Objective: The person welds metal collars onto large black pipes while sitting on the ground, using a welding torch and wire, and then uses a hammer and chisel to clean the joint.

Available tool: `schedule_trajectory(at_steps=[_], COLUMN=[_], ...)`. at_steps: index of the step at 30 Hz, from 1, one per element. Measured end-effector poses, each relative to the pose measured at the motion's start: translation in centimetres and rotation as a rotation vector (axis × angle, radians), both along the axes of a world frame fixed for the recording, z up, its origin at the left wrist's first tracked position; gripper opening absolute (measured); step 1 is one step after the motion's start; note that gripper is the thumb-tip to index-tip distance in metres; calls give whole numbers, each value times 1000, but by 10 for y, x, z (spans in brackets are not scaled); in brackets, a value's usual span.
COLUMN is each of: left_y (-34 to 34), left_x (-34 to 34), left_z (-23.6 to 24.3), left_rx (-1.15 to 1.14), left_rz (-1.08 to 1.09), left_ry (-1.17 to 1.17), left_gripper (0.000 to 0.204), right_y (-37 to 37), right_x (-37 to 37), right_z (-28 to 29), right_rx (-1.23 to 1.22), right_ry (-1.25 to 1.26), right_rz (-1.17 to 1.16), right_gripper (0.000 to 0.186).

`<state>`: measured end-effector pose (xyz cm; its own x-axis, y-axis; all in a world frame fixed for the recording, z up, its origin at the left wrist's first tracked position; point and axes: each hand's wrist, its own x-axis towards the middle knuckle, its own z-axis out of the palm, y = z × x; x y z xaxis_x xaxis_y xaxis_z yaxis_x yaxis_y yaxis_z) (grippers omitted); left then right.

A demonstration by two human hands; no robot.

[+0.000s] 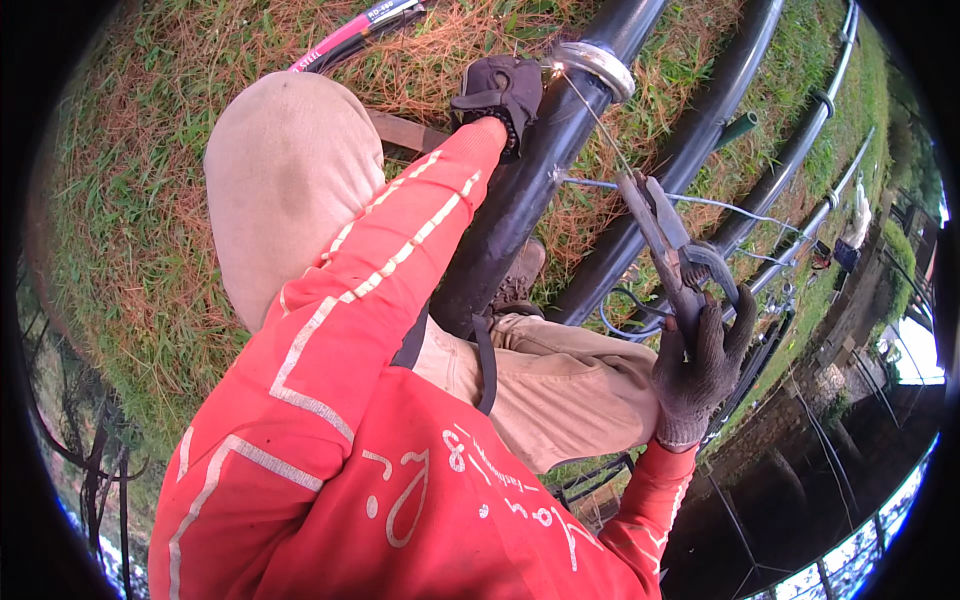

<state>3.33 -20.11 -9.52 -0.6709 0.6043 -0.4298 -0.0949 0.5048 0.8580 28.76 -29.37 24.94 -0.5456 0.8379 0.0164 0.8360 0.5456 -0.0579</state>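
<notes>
My right hand (700, 370), in a dark knitted glove, grips a welding electrode holder (665, 240) by its handle. From the holder's jaws a thin welding rod (597, 118) slants up and left. Its tip meets the edge of a pale metal collar (597, 65) around a thick black pipe (535, 185), where a small bright spark glows. My left hand (500, 95), in a dark work glove, is curled beside the pipe, just left of the spark. Its fingertips are turned away, so whatever they may hold is hidden.
More black pipes (690, 150) run alongside on the right, over grass and dry needles. A short green tube (737, 130) and a pale blue wire (730, 206) lie among them. Pink and black cables (350, 38) are at the top. My bent knee (290, 190) is left of the pipe.
</notes>
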Motion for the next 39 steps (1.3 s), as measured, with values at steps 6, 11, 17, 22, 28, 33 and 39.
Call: schedule_trajectory(at_steps=[6, 11, 17, 22, 28, 33, 39], left_y=[-2, 0, 8, 9, 4, -3, -3], left_x=[4, -6, -5, -6, -6, -8, -9], left_z=[-2, 17, 6, -2, 12, 14, 25], left_rx=[128, -127, -139, -160, -222, -112, -147], left_rz=[44, -28, -169, -340, -427, -186, -123], left_ry=[-45, -87, 149, 396, 428, 209, 45], left_gripper=[33, 36, 31, 31, 25, 28, 30], right_y=[1, -3, -3, -3, -2, -2, -3], right_x=[1, 1, 4, 3, 5, 5, 3], right_z=[-1, 2, 1, 1, 0, 1, 1], right_rx=[-8, -32, -43, -42, -23, -15, -40], right_ry=[17, 5, 44, 17, 3, -32, -44], right_rz=[-8, -44, -32, -47, -13, -17, -71], right_gripper=[59, 58, 58, 59, 61, 63, 61])
